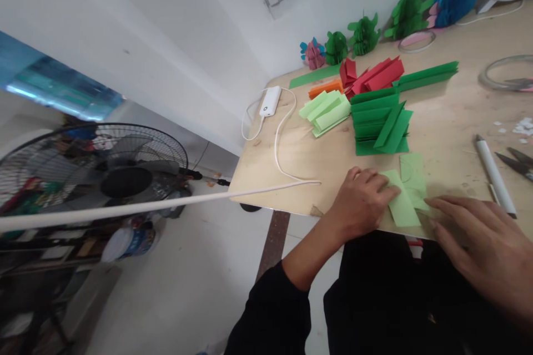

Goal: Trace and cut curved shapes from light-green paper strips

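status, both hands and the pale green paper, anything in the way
Left hand on pale green paper; right hand at its right edge. Paper by the table's near edge. Dark green folded stack close beyond.

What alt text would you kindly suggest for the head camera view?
A person's left hand touches pale green paper on a table, right hand close beside it. Beyond lie folded green, red and orange papers, with paper figures along the wall.

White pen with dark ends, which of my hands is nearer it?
Right. The right hand is just beside the white pen; the left hand is farther left, touching rectangular light green paper.
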`<state>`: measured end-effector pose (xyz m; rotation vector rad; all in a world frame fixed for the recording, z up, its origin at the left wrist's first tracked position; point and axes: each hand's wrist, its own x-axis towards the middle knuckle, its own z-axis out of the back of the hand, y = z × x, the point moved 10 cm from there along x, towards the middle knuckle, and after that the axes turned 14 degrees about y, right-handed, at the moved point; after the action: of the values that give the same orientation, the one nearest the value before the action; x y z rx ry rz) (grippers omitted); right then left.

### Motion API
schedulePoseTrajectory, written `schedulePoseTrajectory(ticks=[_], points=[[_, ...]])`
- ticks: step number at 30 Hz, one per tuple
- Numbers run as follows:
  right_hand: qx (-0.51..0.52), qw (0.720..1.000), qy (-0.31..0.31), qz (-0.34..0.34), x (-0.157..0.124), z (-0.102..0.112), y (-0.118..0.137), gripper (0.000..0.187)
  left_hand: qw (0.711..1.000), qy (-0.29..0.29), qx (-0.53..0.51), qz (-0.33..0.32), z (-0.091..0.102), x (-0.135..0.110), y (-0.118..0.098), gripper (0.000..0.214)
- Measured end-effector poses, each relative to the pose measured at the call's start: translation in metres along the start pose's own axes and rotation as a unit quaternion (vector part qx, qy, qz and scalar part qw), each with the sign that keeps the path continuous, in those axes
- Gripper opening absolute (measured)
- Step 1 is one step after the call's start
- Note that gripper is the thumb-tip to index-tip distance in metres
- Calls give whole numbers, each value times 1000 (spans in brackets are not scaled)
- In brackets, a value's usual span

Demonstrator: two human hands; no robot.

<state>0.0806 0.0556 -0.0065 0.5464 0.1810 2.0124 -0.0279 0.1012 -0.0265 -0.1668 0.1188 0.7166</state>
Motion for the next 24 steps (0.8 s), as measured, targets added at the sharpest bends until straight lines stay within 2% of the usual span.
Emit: schedulePoseTrajectory(ticks=[7, 14, 17, 24], points=[[18, 999, 10, 38, 0, -10, 14, 25, 1000, 8, 23, 9, 3, 5, 2, 37], [14, 999, 19, 45, -7, -18, 18, 28, 998, 56, 30, 30, 3, 2, 11, 23], [16, 999, 15, 43, -5, -12, 12, 26, 996, 69, 12, 62, 2, -9, 20, 25], [-65, 997, -14, 43, 7, 4, -2, 23, 980, 61, -64, 180, -11, -39, 39, 25]])
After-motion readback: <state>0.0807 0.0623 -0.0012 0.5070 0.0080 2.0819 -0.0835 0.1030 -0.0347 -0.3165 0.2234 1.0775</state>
